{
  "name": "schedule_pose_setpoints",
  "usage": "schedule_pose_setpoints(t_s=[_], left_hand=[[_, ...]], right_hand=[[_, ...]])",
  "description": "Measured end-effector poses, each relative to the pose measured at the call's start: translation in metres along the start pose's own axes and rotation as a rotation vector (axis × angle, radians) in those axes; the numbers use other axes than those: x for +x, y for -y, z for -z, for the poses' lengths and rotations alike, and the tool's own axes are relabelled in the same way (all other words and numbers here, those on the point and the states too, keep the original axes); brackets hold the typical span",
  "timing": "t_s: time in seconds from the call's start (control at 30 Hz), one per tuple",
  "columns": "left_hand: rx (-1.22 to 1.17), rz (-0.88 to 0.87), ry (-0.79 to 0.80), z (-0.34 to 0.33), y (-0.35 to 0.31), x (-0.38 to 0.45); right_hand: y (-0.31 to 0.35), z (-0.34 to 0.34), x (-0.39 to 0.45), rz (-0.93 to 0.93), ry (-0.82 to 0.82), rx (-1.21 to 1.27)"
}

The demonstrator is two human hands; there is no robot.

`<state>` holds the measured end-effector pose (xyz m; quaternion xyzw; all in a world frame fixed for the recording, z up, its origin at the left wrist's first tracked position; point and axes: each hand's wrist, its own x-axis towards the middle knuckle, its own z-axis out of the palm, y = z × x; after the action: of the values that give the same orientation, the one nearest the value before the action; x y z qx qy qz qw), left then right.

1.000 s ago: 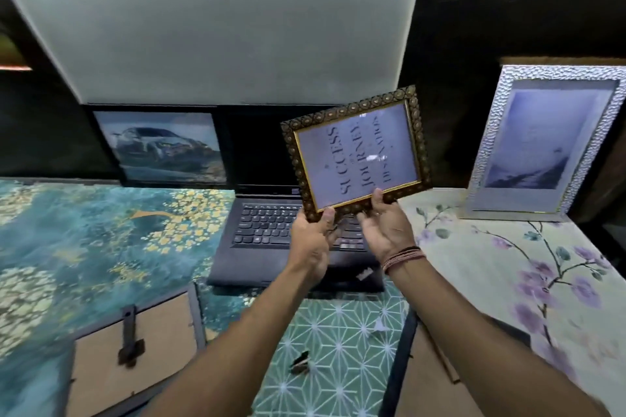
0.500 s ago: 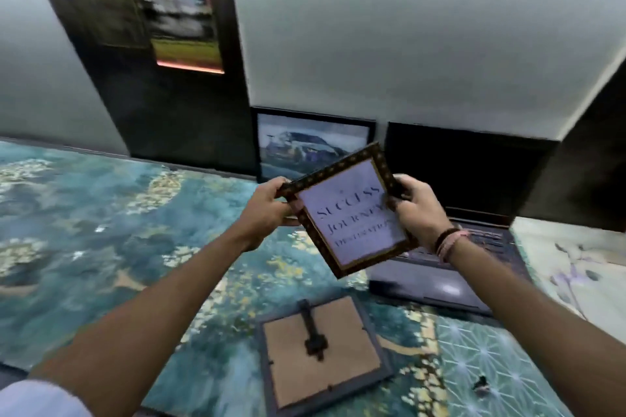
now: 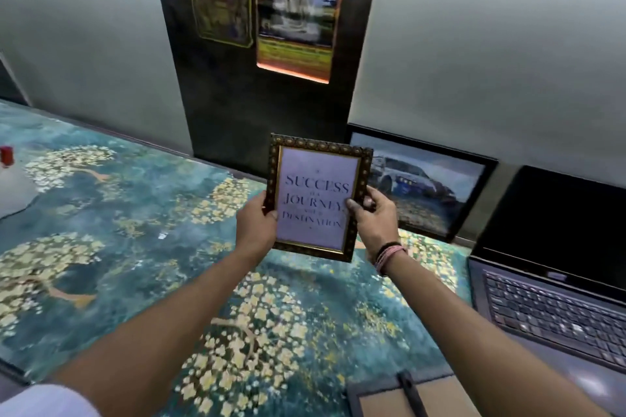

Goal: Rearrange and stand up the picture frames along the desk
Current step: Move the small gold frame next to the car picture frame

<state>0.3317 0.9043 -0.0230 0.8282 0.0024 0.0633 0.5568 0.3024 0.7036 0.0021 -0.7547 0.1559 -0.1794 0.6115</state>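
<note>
At picture centre, the gold-trimmed frame (image 3: 316,198) is held upright above the table (image 3: 118,247), the left hand (image 3: 255,225) fingers gripping its left edge and the right hand (image 3: 374,213) fingers its right edge. It reads "SUCCESS", "JOURNEY", "DESTINATION".

Only a couple of readable bits here. The print in the ornate gold frame (image 3: 316,196) says "SUCCESS", then "JOURNEY", then "DESTINATION" in big letters; the tiny words between those lines are too small to make out. The arched poster (image 3: 295,10) on the wall shows a red "20", and its other lettering is too blurry to read.
</note>
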Motion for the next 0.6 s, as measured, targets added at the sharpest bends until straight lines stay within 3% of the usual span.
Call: schedule_pose_setpoints(t_s=[0.2, 0.37, 0.6], left_hand=[[0.117, -0.038, -0.108, 0.007, 0.033, 0.083], [0.06, -0.095, -0.139, 0.0, 0.043, 0.13], [0.036, -0.115, -0.152, -0.013, 0.047, 0.156]], right_hand=[[0.001, -0.058, 0.045, 0.093, -0.176, -0.285], [-0.011, -0.083, 0.079, 0.041, -0.165, -0.316], [-0.015, -0.092, 0.104, 0.145, -0.156, -0.378]])
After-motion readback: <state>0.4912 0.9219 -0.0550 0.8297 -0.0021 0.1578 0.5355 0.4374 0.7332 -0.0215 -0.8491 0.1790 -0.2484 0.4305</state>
